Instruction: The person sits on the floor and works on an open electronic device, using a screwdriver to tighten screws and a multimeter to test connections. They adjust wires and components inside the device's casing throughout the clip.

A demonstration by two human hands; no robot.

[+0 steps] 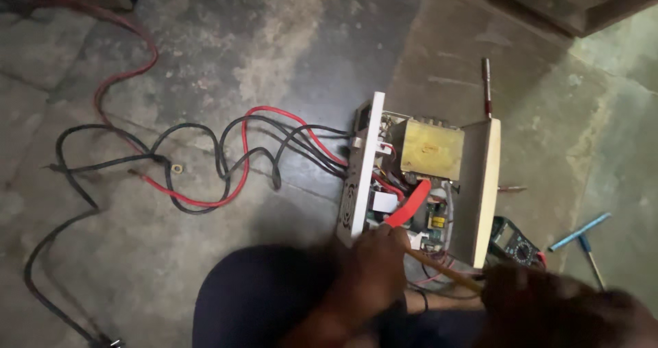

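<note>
**Opened electrical unit on concrete floor, both hands at its near edge**

Opened white metal casing (419, 180), lid off, resting on a grey concrete floor (288, 39), directly ahead of the hands and touching the left one. Long axis of the casing running away from the viewer, slightly tilted right. Inside: a large yellowish transformer block (432, 149) at the far end, circuit boards and loose wiring nearer.

Tangle of red and black cables (226, 156) trailing left from the casing across the floor. Dark-clothed knee (260, 296) filling the lower centre.

Left hand (375, 266) closest to the casing, fingers curled shut around the red handle of a tool (410, 204), which points up and away into the wiring. Right hand (528, 293) lower right, blurred, closed around a thin brown stick-like probe (442, 269) angled leftward toward the casing's near edge; exact grip hard to make out.

Digital multimeter (514, 242) just beside the casing's right wall. Blue-handled screwdriver (579, 233) further right, well apart. Slim red-and-grey tool (486, 87) lying beyond the far corner.
</note>
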